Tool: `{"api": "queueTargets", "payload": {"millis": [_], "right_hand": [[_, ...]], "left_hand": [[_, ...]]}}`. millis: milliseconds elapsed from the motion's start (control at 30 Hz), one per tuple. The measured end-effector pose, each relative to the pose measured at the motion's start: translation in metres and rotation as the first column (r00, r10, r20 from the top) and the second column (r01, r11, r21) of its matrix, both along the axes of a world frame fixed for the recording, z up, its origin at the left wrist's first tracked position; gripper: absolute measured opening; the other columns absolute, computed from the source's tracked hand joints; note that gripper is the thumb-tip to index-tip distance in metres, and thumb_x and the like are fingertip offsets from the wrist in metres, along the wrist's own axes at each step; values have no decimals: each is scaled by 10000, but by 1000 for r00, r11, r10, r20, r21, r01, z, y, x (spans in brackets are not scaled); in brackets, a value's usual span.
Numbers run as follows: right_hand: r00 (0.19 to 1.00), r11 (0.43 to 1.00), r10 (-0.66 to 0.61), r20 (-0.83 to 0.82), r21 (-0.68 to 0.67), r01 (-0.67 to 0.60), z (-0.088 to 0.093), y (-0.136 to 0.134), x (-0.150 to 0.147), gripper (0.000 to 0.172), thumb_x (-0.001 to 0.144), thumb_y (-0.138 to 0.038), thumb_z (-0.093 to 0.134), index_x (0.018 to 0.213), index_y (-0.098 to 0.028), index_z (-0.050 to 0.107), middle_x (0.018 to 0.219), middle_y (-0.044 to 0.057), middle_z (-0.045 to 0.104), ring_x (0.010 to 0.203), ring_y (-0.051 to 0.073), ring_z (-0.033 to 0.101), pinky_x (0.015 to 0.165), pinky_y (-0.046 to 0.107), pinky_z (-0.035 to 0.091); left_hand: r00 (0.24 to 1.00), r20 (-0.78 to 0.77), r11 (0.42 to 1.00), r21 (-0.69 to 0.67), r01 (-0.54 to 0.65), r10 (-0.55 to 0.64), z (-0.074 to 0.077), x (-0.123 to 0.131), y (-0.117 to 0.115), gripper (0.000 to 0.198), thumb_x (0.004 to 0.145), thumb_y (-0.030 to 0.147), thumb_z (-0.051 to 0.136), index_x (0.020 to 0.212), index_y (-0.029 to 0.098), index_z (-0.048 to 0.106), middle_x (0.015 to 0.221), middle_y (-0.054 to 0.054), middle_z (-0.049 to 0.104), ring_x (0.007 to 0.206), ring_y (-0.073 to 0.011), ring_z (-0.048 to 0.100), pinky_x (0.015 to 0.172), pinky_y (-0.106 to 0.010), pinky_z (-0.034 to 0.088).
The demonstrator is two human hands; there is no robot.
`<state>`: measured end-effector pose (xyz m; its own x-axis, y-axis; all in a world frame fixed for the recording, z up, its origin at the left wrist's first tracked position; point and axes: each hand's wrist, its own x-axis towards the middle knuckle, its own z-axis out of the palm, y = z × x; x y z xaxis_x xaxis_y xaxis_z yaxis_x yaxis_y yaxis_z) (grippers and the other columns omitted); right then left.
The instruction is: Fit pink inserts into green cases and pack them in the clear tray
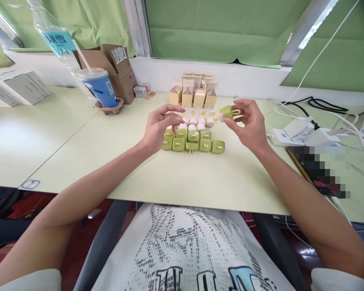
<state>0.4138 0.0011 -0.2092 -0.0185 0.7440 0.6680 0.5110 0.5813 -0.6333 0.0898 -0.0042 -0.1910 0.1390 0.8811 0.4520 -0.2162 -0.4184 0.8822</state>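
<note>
My right hand [251, 123] pinches a small glossy green case [227, 112] between thumb and fingers. A pale yellow loop sticks out of the case on the palm side, and a whitish end points left. My left hand [160, 123] hovers beside the rows with fingers curved and thumb apart, nothing visible between them. Below it, several green cases [178, 144] with yellow loops lie in two rows. Just behind them sit several pale pink-white rounded pieces [201, 121], then clear pieces with yellow spots [204, 112].
Small open yellow cartons [187, 98] stand near the wall. To the left are a blue cup [100, 89] in a holder, a plastic bottle [59, 44] and a cardboard box [121, 76]. Chargers [318, 137], cables and a phone [314, 171] lie at right.
</note>
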Motion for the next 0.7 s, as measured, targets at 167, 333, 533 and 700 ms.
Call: {"api": "queueTargets", "payload": {"millis": [167,333,533,700], "right_hand": [[983,976,76,168,-213,-39,-5,18,27,515,884,-674,907,1211,-279,867,1300,105,885,1046,296,834,996,506,721],[955,921,186,231,-380,-87,-7,19,29,545,848,-655,924,1234,-270,903,1226,111,908,1042,329,845,1047,569,713],[980,936,32,197,-351,39,-15,30,42,596,804,-668,939,1216,-242,878,1234,146,894,1067,350,847,1054,602,695],[989,919,108,97,-389,-63,-16,31,44,738,742,-804,981,1213,-248,867,1254,146,888,1126,343,833,1060,570,690]], "left_hand": [[995,-17,995,23,-98,99,-3,-2,9,136,743,278,833,871,235,839,632,31,691,629,-155,671,731,-310,603],[986,-54,988,19,-156,157,-6,-4,12,136,715,299,801,838,239,806,648,25,677,613,-161,655,663,-311,578],[980,-91,985,28,-173,174,-10,-4,13,115,721,301,796,815,234,791,616,26,666,592,-157,640,643,-306,564],[970,-141,980,34,-196,199,-12,-4,12,116,737,311,778,823,234,783,626,19,679,585,-156,639,604,-298,522]]}}
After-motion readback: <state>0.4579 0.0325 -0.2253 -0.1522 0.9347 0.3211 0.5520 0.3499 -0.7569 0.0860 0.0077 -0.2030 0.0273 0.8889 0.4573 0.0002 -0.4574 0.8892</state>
